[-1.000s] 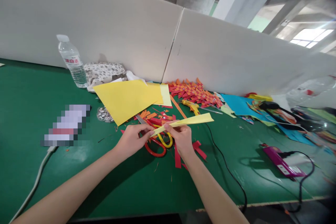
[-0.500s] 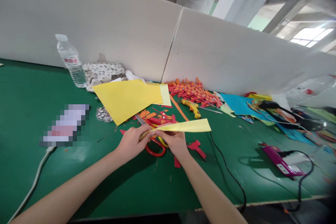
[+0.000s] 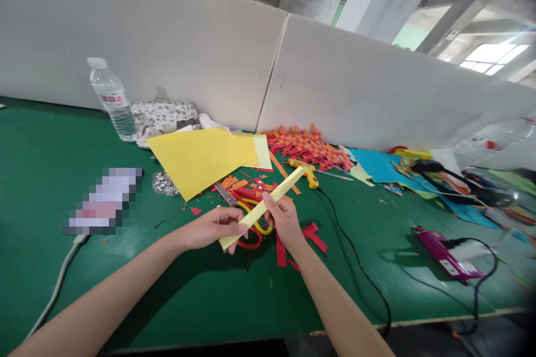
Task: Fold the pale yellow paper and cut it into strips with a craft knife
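A narrow folded strip of pale yellow paper (image 3: 256, 213) slants between my hands above the table. My left hand (image 3: 218, 227) pinches its lower end, thumb on top. Further up the strip, my right hand (image 3: 281, 216) grips it between thumb and fingers. Below lie scissors (image 3: 251, 240) with red and yellow handles, partly hidden by the strip and hands. Red paper strips (image 3: 281, 251) and orange scraps (image 3: 234, 183) are scattered around them. A yellow glue gun (image 3: 309, 174) rests just beyond the strip's far end.
Yellow sheets (image 3: 201, 159) and a pile of woven red-orange paper pieces (image 3: 307, 148) lie towards the partition (image 3: 188, 50). At left are a water bottle (image 3: 112, 101) and a blurred phone (image 3: 104, 201) on a cable. A purple power strip (image 3: 448, 256) sits at right, near blue paper (image 3: 377, 167).
The yellow paper has turned from nearly level to a steep slant and now appears as a narrow, flat strip. My left hand has shifted to its lower end; both hands still hold it.
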Demonstrator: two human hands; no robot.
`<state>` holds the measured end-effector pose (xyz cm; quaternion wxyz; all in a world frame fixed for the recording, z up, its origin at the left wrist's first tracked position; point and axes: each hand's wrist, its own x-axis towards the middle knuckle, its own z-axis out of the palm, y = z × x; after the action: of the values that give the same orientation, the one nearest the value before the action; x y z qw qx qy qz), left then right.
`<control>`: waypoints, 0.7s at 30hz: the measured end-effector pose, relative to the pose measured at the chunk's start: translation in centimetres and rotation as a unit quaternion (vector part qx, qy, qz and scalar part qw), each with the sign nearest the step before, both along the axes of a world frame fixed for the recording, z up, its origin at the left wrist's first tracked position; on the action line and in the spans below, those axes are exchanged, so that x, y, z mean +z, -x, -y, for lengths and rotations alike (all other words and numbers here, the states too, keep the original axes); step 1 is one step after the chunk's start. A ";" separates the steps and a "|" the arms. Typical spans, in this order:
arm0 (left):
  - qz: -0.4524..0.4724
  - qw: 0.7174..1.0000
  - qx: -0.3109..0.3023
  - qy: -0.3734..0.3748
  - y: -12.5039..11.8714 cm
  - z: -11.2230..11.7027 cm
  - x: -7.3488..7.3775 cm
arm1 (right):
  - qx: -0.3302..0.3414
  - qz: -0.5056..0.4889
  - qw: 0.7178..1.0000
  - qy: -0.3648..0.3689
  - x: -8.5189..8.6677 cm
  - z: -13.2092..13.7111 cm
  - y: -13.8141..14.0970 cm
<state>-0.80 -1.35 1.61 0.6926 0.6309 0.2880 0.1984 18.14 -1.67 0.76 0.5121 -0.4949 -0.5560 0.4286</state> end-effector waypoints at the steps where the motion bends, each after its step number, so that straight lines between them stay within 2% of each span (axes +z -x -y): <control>1: 0.010 1.000 -0.003 0.005 -0.2 0.2 -0.1 | 0.015 0.016 1.000 -0.003 0.0 0.2 0.3; 6: -0.002 1.000 0.028 -0.009 -1.1 0.8 -0.6 | 0.125 0.081 0.988 -0.029 -0.3 0.5 0.9; 8: -0.001 0.999 0.027 -0.020 -1.1 0.7 -0.9 | 0.116 0.055 0.992 -0.022 -0.4 0.3 0.7; 11: 0.022 1.000 0.000 0.003 -0.8 0.5 -1.2 | 0.073 0.005 0.997 -0.021 -0.5 -0.1 0.2; 15: 0.015 0.999 -0.017 0.032 -0.6 0.6 -1.2 | 0.053 0.014 0.998 -0.025 -0.5 0.2 0.2; 21: 0.014 1.000 0.021 0.001 -1.1 0.9 -0.9 | 0.151 0.079 0.985 -0.032 -0.5 0.4 0.8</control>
<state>0.26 -2.21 0.66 0.6929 0.6214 0.2911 0.2215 17.34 -2.05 0.23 0.4116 -0.4211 -0.6762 0.4427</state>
